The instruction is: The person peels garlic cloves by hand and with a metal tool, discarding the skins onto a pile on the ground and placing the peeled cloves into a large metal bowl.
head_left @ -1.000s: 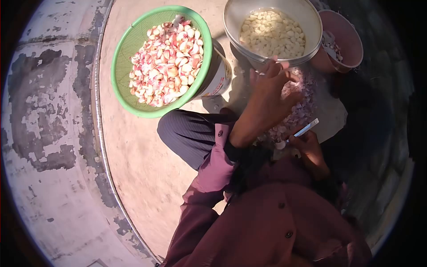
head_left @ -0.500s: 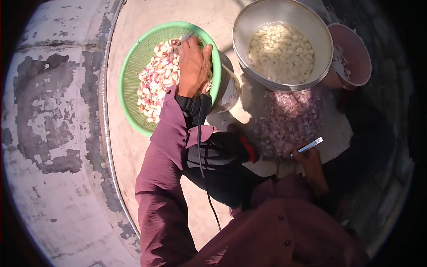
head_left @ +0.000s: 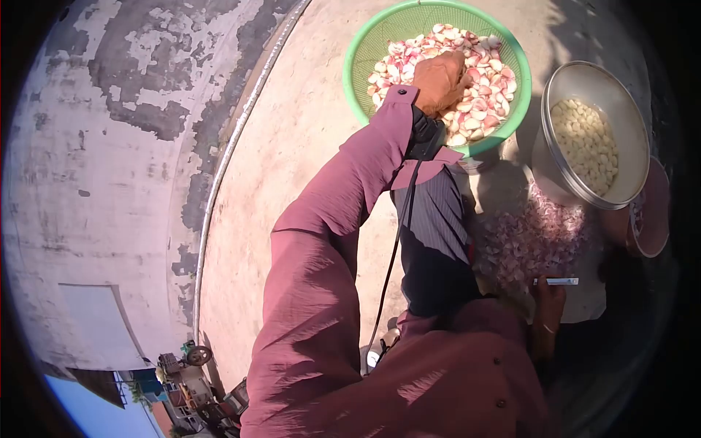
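Observation:
My left hand [head_left: 440, 82] is in a green mesh basket [head_left: 352, 77] heaped with pinkish garlic cloves [head_left: 478, 109]. Its fingers curl down among the cloves, and whatever they grip is hidden. At the lower right, my right hand [head_left: 548, 298] is closed around a small knife [head_left: 558, 281], whose flat silvery blade points right. Just beyond that hand lies a pile of pinkish garlic skins [head_left: 529, 241] on the ground.
A white bucket [head_left: 544, 164] of pale peeled cloves in liquid stands right of the basket. Beside it is a pinkish bucket [head_left: 652, 219], partly in shadow. A black cord [head_left: 391, 281] hangs from my left wrist. A peeling wall [head_left: 131, 190] rises on the left.
The view has turned, so the basket and buckets appear farther right. My left hand is still among the cloves, now nearer their middle, more curled. The knife stays in my right hand.

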Motion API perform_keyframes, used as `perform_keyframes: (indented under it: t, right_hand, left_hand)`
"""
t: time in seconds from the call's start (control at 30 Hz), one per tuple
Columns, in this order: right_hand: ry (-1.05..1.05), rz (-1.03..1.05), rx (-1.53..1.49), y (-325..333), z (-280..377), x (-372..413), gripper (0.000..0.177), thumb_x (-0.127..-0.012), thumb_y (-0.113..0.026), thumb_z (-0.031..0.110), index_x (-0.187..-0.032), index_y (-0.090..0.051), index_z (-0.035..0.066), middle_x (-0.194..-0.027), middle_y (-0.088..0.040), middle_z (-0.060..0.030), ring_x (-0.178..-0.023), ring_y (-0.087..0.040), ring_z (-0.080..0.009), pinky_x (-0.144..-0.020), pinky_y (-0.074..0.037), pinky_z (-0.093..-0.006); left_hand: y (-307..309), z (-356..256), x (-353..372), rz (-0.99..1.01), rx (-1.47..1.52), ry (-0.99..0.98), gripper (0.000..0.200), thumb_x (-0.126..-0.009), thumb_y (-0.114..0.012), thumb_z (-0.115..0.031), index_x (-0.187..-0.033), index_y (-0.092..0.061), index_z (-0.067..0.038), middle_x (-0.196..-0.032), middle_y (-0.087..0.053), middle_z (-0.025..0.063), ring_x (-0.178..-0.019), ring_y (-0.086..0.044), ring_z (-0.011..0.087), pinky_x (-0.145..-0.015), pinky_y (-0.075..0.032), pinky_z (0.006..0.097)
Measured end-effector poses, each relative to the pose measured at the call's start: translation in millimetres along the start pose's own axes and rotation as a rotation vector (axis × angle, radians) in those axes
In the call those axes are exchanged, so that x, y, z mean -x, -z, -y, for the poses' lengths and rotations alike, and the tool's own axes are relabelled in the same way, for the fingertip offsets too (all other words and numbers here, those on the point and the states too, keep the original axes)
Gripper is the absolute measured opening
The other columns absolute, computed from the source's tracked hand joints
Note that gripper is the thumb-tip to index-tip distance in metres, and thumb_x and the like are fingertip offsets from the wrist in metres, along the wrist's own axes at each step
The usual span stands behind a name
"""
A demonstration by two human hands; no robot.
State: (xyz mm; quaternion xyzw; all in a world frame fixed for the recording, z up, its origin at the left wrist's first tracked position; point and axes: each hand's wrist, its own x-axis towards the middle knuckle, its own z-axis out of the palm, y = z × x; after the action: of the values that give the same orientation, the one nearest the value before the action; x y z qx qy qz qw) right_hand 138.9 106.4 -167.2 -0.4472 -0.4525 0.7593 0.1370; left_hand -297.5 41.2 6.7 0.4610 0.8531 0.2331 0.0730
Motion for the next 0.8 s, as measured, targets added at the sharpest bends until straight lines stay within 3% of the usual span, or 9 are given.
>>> perform_keyframes:
  t: [0.03,0.13,0.23,0.47,0.6,0.63,0.67,0.73,0.8]
  right_hand:
    - [0.003,0.028,0.01,-1,1,0,0.018,-0.091,-0.063,0.018,-0.094,-0.06,0.001,-0.084,-0.061,-0.0035,-0.079,-0.057,-0.0122,-0.071,-0.048,-0.0276]
    - [0.004,0.057,0.052,2,1,-2,0.021,-0.09,-0.064,0.02,-0.094,-0.06,0.0,-0.085,-0.061,-0.0047,-0.078,-0.057,-0.0123,-0.07,-0.047,-0.0264]
    - [-0.012,0.138,0.045,10,-2,-5,0.022,-0.091,-0.064,0.02,-0.095,-0.06,-0.001,-0.088,-0.06,-0.006,-0.08,-0.058,-0.0138,-0.073,-0.048,-0.0259]
    - [-0.032,-0.005,0.04,-3,2,0,0.027,-0.089,-0.065,0.025,-0.096,-0.06,0.0,-0.084,-0.059,-0.0054,-0.072,-0.053,-0.0109,-0.064,-0.041,-0.0259]
    - [-0.093,0.047,0.093,-1,17,8,0.023,-0.088,-0.065,0.022,-0.098,-0.062,0.001,-0.082,-0.06,-0.0031,-0.074,-0.055,-0.0101,-0.064,-0.042,-0.0251]
    - [-0.077,0.074,0.125,3,16,3,0.021,-0.089,-0.065,0.021,-0.097,-0.063,0.002,-0.082,-0.061,-0.0027,-0.074,-0.055,-0.01,-0.064,-0.043,-0.025]
    - [-0.072,0.085,0.151,8,9,0,0.019,-0.089,-0.064,0.021,-0.096,-0.064,0.003,-0.082,-0.062,-0.0022,-0.073,-0.056,-0.0098,-0.064,-0.043,-0.025]
    - [-0.002,0.05,0.087,-7,22,12,0.016,-0.089,-0.063,0.018,-0.094,-0.065,0.003,-0.084,-0.064,-0.0031,-0.075,-0.056,-0.0095,-0.067,-0.043,-0.0253]
    - [0.129,0.044,0.117,-21,46,28,0.013,-0.087,-0.064,0.01,-0.098,-0.062,0.003,-0.086,-0.066,-0.0034,-0.077,-0.058,-0.0096,-0.069,-0.046,-0.025]
  left_hand:
    - [8,3,6,-0.114,-0.183,-0.035,0.026,-0.084,-0.064,-0.023,-0.088,-0.054,0.001,-0.071,-0.06,0.0191,-0.067,-0.063,0.0365,-0.065,-0.049,0.0446]
    - [14,37,-5,-0.367,-0.074,0.065,0.027,-0.089,-0.061,-0.027,-0.09,-0.054,-0.001,-0.07,-0.062,0.0175,-0.061,-0.065,0.0303,-0.053,-0.048,0.0428]
    - [21,46,-20,-0.465,1.049,0.4,0.034,-0.096,-0.05,-0.039,-0.089,-0.043,-0.007,-0.069,-0.059,0.0104,-0.041,-0.048,0.0162,-0.034,-0.037,0.0318]
    - [32,69,-21,-0.617,1.549,0.32,0.043,-0.102,-0.035,-0.041,-0.095,-0.049,-0.001,-0.079,-0.057,0.0152,-0.051,-0.039,0.0137,-0.05,-0.038,0.0336]
    - [67,-9,20,-0.432,1.61,0.269,0.046,-0.103,-0.032,-0.04,-0.108,-0.05,0.002,-0.082,-0.053,0.011,-0.057,-0.036,0.0116,-0.054,-0.036,0.0263]
    - [75,-60,45,-0.472,1.353,0.344,0.042,-0.103,-0.035,-0.035,-0.113,-0.048,0.004,-0.084,-0.053,0.0103,-0.058,-0.038,0.0113,-0.055,-0.037,0.0247]
    - [62,-7,28,-0.193,1.711,0.135,0.038,-0.101,-0.043,-0.029,-0.115,-0.047,0.006,-0.087,-0.054,0.01,-0.06,-0.04,0.0099,-0.055,-0.038,0.0243]
    - [64,-50,53,-0.097,1.639,0.186,0.039,-0.097,-0.053,-0.023,-0.12,-0.048,0.009,-0.083,-0.055,0.0068,-0.056,-0.039,0.0072,-0.054,-0.04,0.0234]
    - [45,-83,79,0.03,1.632,0.257,0.037,-0.1,-0.045,-0.029,-0.11,-0.056,0.005,-0.08,-0.06,0.0105,-0.053,-0.04,0.0065,-0.049,-0.036,0.021]
